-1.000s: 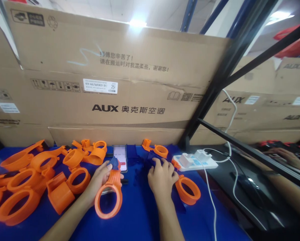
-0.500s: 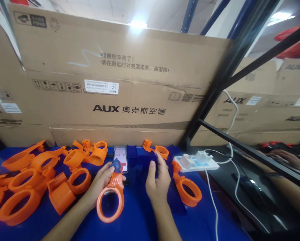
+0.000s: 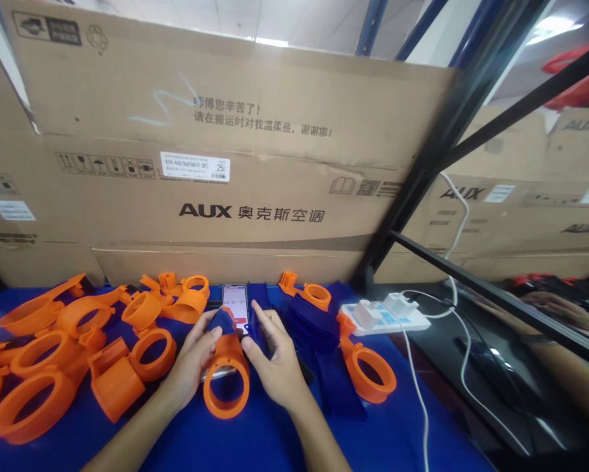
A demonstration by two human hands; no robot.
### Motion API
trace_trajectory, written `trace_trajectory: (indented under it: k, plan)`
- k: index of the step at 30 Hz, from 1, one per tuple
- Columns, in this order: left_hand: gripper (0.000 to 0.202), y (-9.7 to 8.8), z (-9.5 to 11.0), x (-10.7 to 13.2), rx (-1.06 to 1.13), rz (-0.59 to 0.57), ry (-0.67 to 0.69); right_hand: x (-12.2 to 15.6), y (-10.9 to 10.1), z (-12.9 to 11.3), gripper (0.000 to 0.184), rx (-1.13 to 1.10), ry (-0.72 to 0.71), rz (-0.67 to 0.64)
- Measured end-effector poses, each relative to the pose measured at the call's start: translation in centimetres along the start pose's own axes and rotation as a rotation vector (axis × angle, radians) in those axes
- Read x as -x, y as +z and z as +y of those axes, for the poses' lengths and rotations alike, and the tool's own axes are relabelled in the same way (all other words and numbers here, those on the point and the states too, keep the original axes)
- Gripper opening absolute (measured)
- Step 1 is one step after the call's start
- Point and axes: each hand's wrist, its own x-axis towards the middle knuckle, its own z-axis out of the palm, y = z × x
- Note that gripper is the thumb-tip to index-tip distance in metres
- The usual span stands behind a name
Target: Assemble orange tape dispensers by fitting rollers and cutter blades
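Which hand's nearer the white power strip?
Right. The right hand touches the orange ring, left of the power strip; the left hand holds the ring's other side, farther left.

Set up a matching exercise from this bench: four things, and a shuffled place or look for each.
1. blue-tipped orange ring
2. phone
3. power strip
4. cardboard box

A. white, at the right, plugs in it
B. upright at the back, printed AUX
C. gripped by the left hand
D. screen lit, just behind that ring

Pairs: 1-C, 2-D, 3-A, 4-B
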Motion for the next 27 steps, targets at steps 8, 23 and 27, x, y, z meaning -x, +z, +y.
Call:
trace_trajectory:
  k: [8,23,27]
  plan:
    - [0.05,0.5,0.8,0.4,-0.203,0.024,0.131,-0.1,-0.1,-0.6,0.046,0.103,-0.048,-0.057]
    - [0.046,0.5,1.1,0.7,-0.275,-0.007,0.202,-0.2,-0.1,-1.2,0.035,0.118,-0.001,-0.071]
    - [0.051,0.5,1.1,0.7,-0.234,0.014,0.204,-0.1,-0.1,-1.1,0.038,0.087,0.014,-0.083]
